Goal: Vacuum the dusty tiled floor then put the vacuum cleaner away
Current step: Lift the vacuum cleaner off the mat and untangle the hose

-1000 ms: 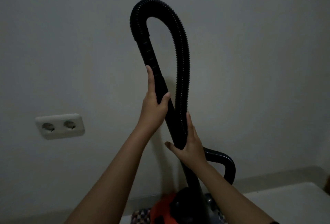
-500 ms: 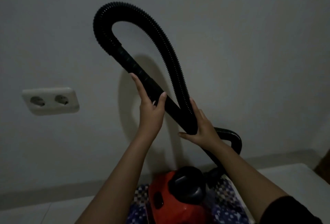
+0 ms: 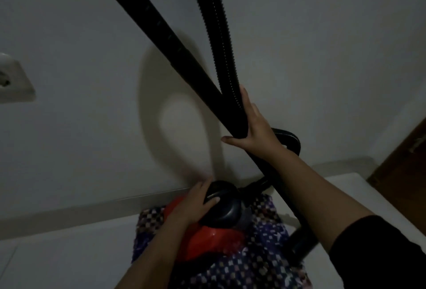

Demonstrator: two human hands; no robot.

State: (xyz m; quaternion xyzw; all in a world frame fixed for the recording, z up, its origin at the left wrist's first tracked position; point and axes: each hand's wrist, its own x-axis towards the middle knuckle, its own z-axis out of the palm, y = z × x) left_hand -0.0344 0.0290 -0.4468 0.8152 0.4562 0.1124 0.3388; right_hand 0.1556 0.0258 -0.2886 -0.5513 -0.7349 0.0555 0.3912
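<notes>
The red vacuum cleaner (image 3: 207, 240) with a black round top (image 3: 224, 208) stands on a checked cloth (image 3: 260, 263) on the floor by the wall. My left hand (image 3: 196, 203) grips the black top from the left. My right hand (image 3: 255, 127) holds the smooth black tube (image 3: 161, 26) and the ribbed black hose (image 3: 221, 28) together where they cross. Both run up out of the frame. The tube's lower end (image 3: 299, 240) reaches down at the right of the vacuum cleaner.
A pale wall fills the background, with a white double socket (image 3: 13, 81) at the left edge. A grey skirting (image 3: 80, 210) runs along the white tiled floor (image 3: 69, 261). A brown wooden door (image 3: 408, 157) shows at the far right.
My left hand let go of the tube and dropped onto the vacuum cleaner's black top. The view tilted down, so the hose loop now leaves the frame. My right hand keeps its hold.
</notes>
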